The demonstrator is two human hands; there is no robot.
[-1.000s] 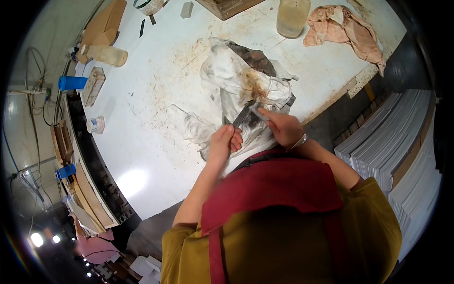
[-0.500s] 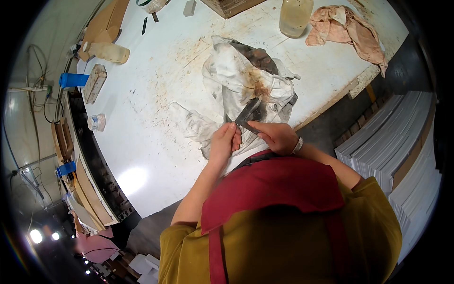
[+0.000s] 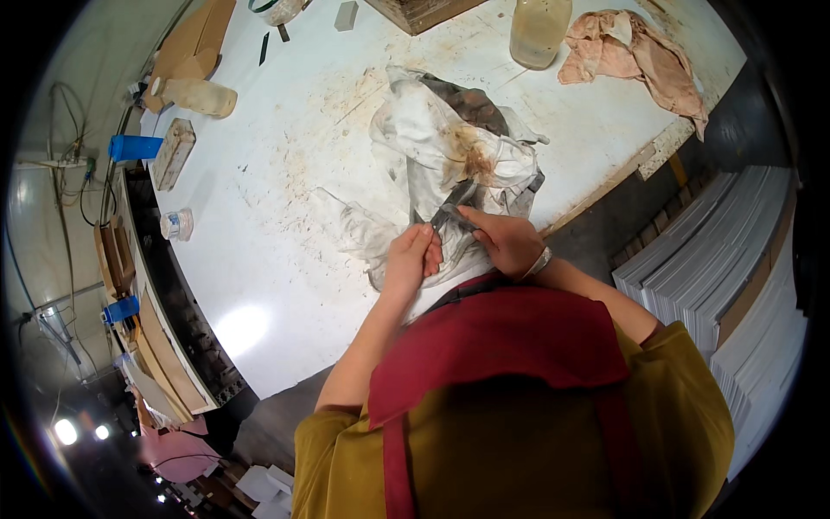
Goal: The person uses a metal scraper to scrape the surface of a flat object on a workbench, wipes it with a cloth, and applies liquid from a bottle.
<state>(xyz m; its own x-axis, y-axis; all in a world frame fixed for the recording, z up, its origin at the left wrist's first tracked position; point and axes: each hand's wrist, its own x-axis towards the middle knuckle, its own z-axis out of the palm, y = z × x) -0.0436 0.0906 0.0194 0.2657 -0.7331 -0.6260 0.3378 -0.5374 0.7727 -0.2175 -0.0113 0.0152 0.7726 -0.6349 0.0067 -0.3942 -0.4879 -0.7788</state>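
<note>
Now both hands' fingertips [image 3: 425, 232] pinch the dark strip [image 3: 451, 208] (over stained cloth [image 3: 432, 130]).

Large white surface [image 3: 285, 285] stained brown toward its middle, bright glare near its near-left edge, stacked white sheets [image 3: 718, 259] beyond its right edge, dark floor below, wooden boards [image 3: 194, 39] at the far-left corner, cables on the pale left wall [image 3: 60, 147], small lights [image 3: 65, 430] lower left

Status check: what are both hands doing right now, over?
Left hand and right hand both gripping a small dark piece. Stained white cloth beneath. Nothing blocking.
</note>
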